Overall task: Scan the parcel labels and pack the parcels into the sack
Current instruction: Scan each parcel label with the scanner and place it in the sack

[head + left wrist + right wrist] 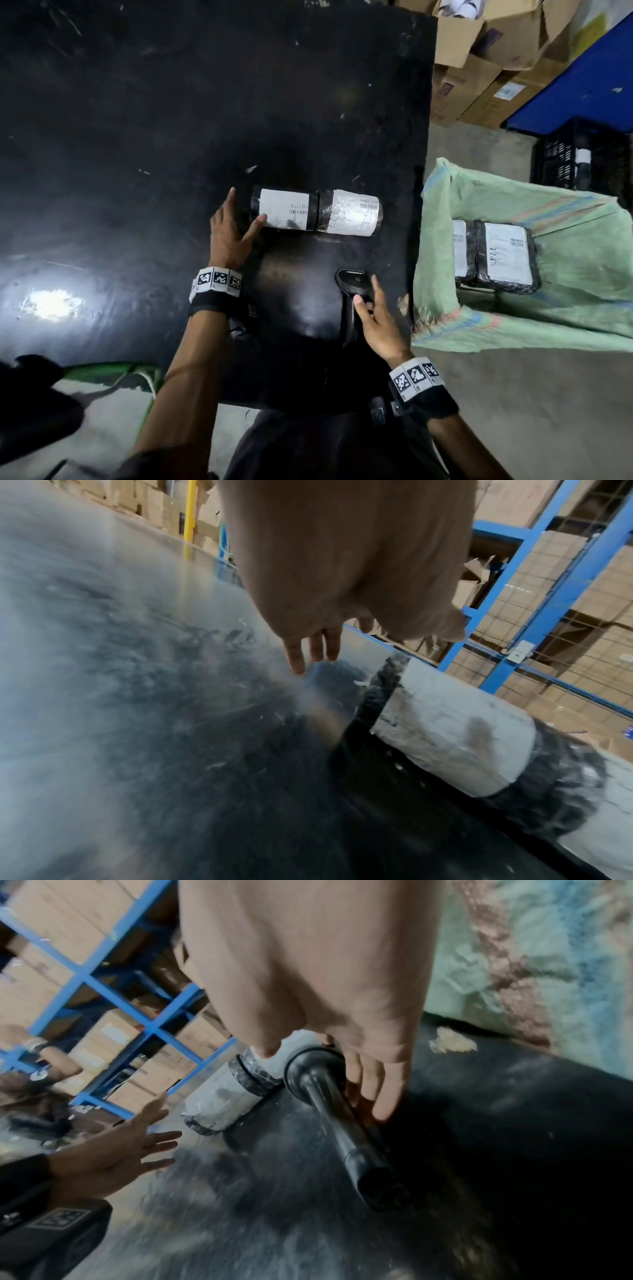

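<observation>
Two black-wrapped cylindrical parcels with white labels lie end to end on the black table [171, 120]: the left parcel [284, 212] and the right parcel [349, 217]. My left hand [241, 222] is spread flat beside the left parcel [452, 731], with its thumb touching the label. A black handheld scanner [352, 294] lies on the table in front of the parcels. My right hand [369, 298] rests on the scanner [329, 1110]: thumb on the handle, straight fingers [377, 1091] alongside it. Right of the table the green sack [565, 308] stands open, holding two labelled parcels [507, 253].
Cardboard boxes [479, 51] are stacked beyond the table's right corner, beside a blue surface [582, 78] and a black crate [582, 154]. Blue racking [565, 588] filled with boxes stands behind. A green band [113, 373] lies near the floor at lower left.
</observation>
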